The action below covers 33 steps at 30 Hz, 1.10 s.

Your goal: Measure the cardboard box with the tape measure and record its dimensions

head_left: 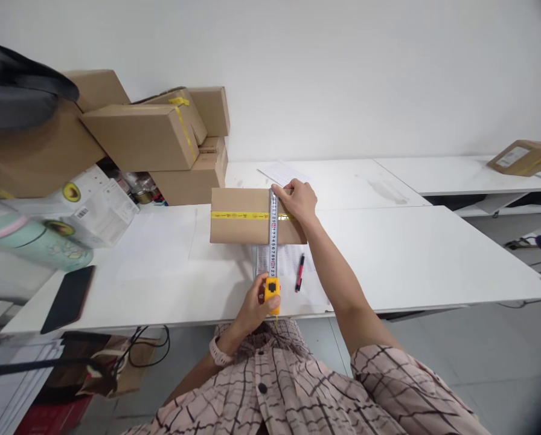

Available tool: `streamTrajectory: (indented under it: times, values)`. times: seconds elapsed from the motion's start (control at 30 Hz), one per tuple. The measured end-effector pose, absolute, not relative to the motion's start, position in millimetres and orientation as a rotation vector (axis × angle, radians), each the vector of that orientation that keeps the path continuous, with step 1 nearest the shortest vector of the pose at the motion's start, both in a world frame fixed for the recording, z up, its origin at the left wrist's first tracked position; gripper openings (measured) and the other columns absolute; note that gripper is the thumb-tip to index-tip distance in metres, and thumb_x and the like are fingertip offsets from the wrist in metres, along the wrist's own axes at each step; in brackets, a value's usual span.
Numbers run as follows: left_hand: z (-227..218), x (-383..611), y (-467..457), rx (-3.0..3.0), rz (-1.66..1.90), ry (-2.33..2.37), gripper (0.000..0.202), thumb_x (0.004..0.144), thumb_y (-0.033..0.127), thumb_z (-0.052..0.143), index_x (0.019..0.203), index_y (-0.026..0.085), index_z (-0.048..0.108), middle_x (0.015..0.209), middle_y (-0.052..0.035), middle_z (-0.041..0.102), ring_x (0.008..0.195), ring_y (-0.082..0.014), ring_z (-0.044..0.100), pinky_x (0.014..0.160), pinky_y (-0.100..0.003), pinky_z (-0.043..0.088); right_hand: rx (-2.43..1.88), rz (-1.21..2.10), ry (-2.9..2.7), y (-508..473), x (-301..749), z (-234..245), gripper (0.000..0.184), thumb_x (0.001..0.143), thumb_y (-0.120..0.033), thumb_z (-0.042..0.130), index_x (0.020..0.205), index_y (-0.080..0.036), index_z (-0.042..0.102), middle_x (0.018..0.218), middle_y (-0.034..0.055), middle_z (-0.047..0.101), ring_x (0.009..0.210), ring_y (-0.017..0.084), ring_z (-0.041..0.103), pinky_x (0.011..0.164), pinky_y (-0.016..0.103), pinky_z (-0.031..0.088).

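A small cardboard box (240, 232) with a yellow tape strip across its top lies on the white table. Across the box runs the pulled-out blade of a yellow tape measure (272, 296). My left hand (250, 309) is closed around the measure's case near the table's front edge. At the box's far edge, my right hand (301, 200) pinches the blade's end with thumb and fingers, its palm side over the box's right part. Beneath the blade, a printed sheet (288, 258) sticks out from the near side of the box. A red and black pen (300, 273) rests on it.
Stacked cardboard boxes (139, 136) stand at the back left. A mint-green bottle (48, 244), a white carton (96, 208) and a black phone (69, 299) are on the left. Another paper (282, 171) lies behind the box. A further box (521, 158) sits far right.
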<state>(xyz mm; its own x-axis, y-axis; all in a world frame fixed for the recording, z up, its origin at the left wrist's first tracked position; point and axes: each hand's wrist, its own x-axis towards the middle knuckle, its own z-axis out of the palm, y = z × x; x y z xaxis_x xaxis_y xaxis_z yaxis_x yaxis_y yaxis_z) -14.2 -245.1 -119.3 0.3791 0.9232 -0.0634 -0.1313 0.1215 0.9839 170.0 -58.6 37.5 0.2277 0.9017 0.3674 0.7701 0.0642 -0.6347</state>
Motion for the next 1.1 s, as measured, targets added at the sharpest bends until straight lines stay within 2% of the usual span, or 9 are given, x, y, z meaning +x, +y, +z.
streamTrajectory:
  times: [0.2, 0.33, 0.5, 0.67, 0.8, 1.1]
  values:
    - [-113.3, -13.2, -244.9, 1.171, 0.950, 0.876, 0.067, 0.075, 0.053, 0.081, 0.127, 0.022, 0.052, 0.110, -0.0073, 0.066, 0.097, -0.0218, 0.062, 0.082, -0.030, 0.051, -1.709, 0.190, -1.549, -54.0, 171.2, 31.0, 0.048, 0.088, -0.071, 0.058, 0.081, -0.023, 0.060, 0.094, 0.0107, 0.070, 0.100, 0.030, 0.058, 0.088, 0.044, 0.047]
    - [-110.9, -17.0, -245.9, 1.203, 0.964, 0.879, 0.064, 0.076, 0.052, 0.080, 0.126, 0.021, 0.054, 0.115, -0.0091, 0.067, 0.103, -0.0244, 0.063, 0.089, -0.034, 0.050, -1.706, 0.171, -1.590, -55.0, 172.8, 30.2, 0.050, 0.095, -0.071, 0.047, 0.083, -0.023, 0.059, 0.097, 0.0109, 0.069, 0.104, 0.031, 0.057, 0.090, 0.045, 0.046]
    - [-117.5, -20.8, -251.5, 1.223, 0.947, 0.872, 0.063, 0.077, 0.052, 0.078, 0.126, 0.021, 0.054, 0.114, -0.0099, 0.067, 0.105, -0.0260, 0.063, 0.084, -0.033, 0.052, -1.656, 0.181, -1.655, -67.9, 174.9, 28.9, 0.050, 0.096, -0.071, 0.047, 0.086, -0.024, 0.059, 0.105, 0.0094, 0.069, 0.108, 0.030, 0.054, 0.090, 0.043, 0.046]
    - [-125.3, -19.1, -259.7, 1.221, 0.891, 0.908, 0.068, 0.071, 0.050, 0.081, 0.125, 0.021, 0.052, 0.107, -0.0076, 0.065, 0.093, -0.0224, 0.062, 0.077, -0.032, 0.053, -1.629, 0.141, -1.662, -91.4, 174.4, 20.6, 0.048, 0.099, -0.068, 0.042, 0.092, -0.024, 0.062, 0.111, 0.0089, 0.068, 0.111, 0.029, 0.051, 0.087, 0.041, 0.046]
    - [-127.8, -20.8, -263.4, 1.291, 0.827, 0.975, 0.066, 0.072, 0.047, 0.079, 0.125, 0.021, 0.052, 0.104, -0.0058, 0.065, 0.088, -0.0206, 0.061, 0.075, -0.032, 0.053, -1.621, 0.115, -1.627, -109.1, 174.1, 10.4, 0.044, 0.103, -0.061, 0.038, 0.097, -0.025, 0.063, 0.111, 0.0091, 0.067, 0.114, 0.029, 0.051, 0.087, 0.040, 0.045]
    - [-132.8, -26.1, -260.4, 1.387, 0.787, 0.984, 0.063, 0.076, 0.045, 0.076, 0.128, 0.020, 0.050, 0.105, -0.0066, 0.066, 0.090, -0.0210, 0.062, 0.078, -0.033, 0.053, -1.614, 0.107, -1.574, -126.8, 167.4, -47.9, 0.040, 0.104, -0.054, 0.040, 0.089, -0.025, 0.063, 0.111, 0.0108, 0.069, 0.113, 0.026, 0.054, 0.100, 0.039, 0.043]
